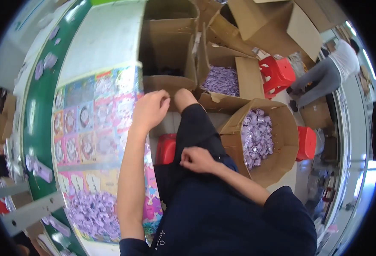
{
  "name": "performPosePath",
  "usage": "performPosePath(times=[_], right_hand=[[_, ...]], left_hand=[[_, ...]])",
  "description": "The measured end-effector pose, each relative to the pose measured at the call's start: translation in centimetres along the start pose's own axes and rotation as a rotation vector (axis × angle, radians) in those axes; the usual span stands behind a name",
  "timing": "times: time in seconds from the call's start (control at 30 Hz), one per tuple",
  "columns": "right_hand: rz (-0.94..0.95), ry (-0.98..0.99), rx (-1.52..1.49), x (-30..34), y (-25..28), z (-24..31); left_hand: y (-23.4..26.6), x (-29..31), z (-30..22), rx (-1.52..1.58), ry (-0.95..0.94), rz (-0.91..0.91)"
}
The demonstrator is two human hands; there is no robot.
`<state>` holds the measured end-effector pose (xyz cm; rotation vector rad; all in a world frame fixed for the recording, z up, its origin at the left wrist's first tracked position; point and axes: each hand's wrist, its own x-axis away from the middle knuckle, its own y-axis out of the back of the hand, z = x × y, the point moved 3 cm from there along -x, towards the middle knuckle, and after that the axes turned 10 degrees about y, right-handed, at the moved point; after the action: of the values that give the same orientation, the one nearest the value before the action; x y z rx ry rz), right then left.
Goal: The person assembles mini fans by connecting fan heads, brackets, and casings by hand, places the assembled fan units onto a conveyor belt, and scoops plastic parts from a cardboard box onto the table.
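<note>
My left hand (152,110) is above the inner edge of the white table, beside an open cardboard box. Its fingers are curled inward, and whatever may be in them is hidden. Over my lap, my right hand (198,159) is loosely closed, its thumb near the bent fingers; I cannot make out anything in it. A pile of small light-purple plastic parts (93,213) lies near my left forearm, on a colourful printed sheet (80,147) covering the table. To the right of my lap, an open cardboard box (284,164) holds many rounder purple parts (256,138).
Another cardboard box holds small purple pieces (221,80), and a tall box (166,47) stands at the table's edge. Red stools (277,76) are on the right, near a bending person (335,68). A green conveyor belt (38,106) with scattered purple parts runs along the left.
</note>
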<state>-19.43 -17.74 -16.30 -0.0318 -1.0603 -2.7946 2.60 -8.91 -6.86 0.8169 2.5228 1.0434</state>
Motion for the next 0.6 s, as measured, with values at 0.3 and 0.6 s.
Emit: performPosePath(times=[0.3,0.6], right_hand=[[-0.483,-0.148,-0.408,5.1,6.7,-4.7],[-0.902,-0.396,-0.254,-1.6,22.8,-32.6]], left_hand=[[-4.7,1.8,-4.3,-0.309,0.0,-0.129],[-27.8,-12.9,-10.7,0.022,-0.226,0.221]])
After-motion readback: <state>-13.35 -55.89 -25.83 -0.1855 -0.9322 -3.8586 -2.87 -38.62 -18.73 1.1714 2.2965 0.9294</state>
